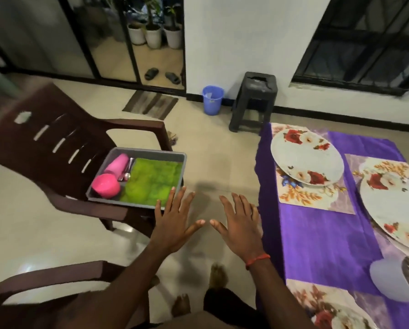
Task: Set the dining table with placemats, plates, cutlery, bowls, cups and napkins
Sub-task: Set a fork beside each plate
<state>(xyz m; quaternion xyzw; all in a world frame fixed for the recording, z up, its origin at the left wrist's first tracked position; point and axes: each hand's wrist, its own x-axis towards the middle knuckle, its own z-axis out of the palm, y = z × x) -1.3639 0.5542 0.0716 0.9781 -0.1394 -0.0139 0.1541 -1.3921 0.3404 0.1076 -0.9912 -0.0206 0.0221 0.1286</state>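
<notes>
Head view: both hands are spread wide, palms down, nothing held, thumbs nearly meeting over the floor (222, 162). The left hand (175, 222) is seen right at the near corner of the grey tray (151, 153), though contact can't be told. That tray is parked on a brown plastic chair (56, 138), and two pink cups (105, 186), some spoons (127, 173) and a green napkin (151, 180) are packed inside. The right hand (240, 224) is held just beside the purple-covered surface (317, 245), where floral plates (306, 157) are already laid on floral placemats (315, 198).
</notes>
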